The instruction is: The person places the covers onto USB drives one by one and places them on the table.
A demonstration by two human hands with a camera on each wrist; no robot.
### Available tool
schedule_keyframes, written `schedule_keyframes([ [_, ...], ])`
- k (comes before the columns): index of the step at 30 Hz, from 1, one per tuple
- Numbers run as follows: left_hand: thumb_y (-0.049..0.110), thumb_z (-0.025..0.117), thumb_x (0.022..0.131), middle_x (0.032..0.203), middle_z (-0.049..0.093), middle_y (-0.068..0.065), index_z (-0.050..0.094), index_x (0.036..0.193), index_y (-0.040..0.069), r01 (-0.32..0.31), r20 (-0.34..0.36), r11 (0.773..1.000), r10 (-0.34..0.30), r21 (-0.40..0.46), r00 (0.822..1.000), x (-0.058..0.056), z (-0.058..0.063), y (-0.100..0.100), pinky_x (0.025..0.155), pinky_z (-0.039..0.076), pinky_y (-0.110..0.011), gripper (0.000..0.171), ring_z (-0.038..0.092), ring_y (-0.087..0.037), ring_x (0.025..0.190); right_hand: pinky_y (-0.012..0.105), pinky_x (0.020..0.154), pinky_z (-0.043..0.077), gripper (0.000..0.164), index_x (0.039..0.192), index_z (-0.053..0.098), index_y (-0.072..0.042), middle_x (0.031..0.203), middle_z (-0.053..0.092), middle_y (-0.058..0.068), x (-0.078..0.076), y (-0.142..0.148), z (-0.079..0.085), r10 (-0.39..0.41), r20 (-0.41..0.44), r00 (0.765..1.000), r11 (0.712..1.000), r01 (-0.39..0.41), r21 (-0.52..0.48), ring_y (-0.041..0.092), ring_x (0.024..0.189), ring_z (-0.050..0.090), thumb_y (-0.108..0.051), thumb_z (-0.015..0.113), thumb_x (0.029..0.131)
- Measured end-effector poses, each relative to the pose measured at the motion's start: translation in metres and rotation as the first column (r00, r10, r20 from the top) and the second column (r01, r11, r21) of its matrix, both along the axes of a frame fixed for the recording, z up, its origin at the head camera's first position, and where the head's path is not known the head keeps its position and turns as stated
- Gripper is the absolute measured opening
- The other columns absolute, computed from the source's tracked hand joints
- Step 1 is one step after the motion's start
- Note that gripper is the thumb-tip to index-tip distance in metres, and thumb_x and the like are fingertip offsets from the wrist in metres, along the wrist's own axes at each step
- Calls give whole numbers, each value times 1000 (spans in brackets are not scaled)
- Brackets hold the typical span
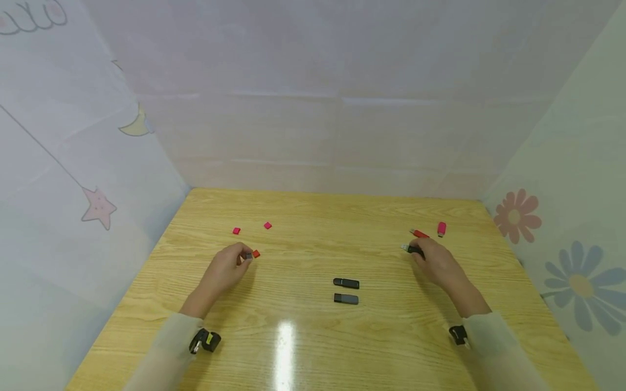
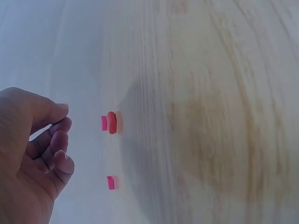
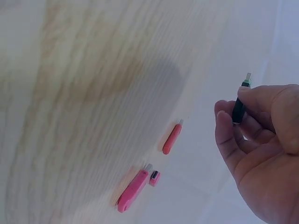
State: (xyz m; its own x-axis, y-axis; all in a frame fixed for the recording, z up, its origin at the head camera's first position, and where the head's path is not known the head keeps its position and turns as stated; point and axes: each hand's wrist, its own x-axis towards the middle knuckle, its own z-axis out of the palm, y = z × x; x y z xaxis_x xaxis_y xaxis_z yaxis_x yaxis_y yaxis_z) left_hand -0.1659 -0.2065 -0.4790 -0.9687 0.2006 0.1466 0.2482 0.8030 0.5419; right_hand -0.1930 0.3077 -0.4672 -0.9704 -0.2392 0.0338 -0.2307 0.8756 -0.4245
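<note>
Between the thumb and fingertips of my left hand is a small dark grey cap; the left wrist view mostly hides it. Just right of those fingertips a red cap lies on the table. My right hand pinches a black USB stick, its bare metal plug pointing left in the head view. Behind this hand are a red USB stick and a pink USB stick, both with plugs uncovered. A small pink piece with a dark end shows beside the pink stick in the right wrist view.
Two pink caps lie beyond my left hand. Near the middle of the wooden table a black USB stick and a grey one with a dark cap lie parallel. White printed cloth walls the back and sides.
</note>
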Motion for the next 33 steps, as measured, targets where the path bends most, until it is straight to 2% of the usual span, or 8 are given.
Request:
schedule_keyframes([
  [6,11,66,99,90,63,-1,67,114,3,10,25,999,-11,36,1000,2,1,8,62,44,-30,17,50,-16,73,57,87,52,23,121,61,8,116,64,26,4,-7,1,15,-12,1000,999,-16,-50,41,106,63,-4,60,101],
  [23,11,68,98,91,64,1,67,110,6,69,-9,993,-69,97,998,0,5,31,64,45,-29,13,50,-14,75,51,82,55,21,121,63,0,108,70,15,14,-16,-4,14,11,1000,991,-12,-137,32,98,66,-11,60,103],
  [28,11,68,98,91,64,3,67,108,7,102,-31,989,-100,106,995,0,6,39,63,45,-28,10,49,-13,74,41,76,54,20,120,64,-3,105,71,11,17,-18,-5,10,28,1000,984,-5,-179,23,90,65,-12,60,103],
  [33,12,66,99,93,64,4,67,109,7,133,-37,983,-129,127,991,-1,5,47,64,46,-28,11,50,-13,75,30,66,48,19,119,65,-5,99,71,10,19,-21,-7,10,28,1000,977,-4,-213,15,78,58,-14,62,102],
])
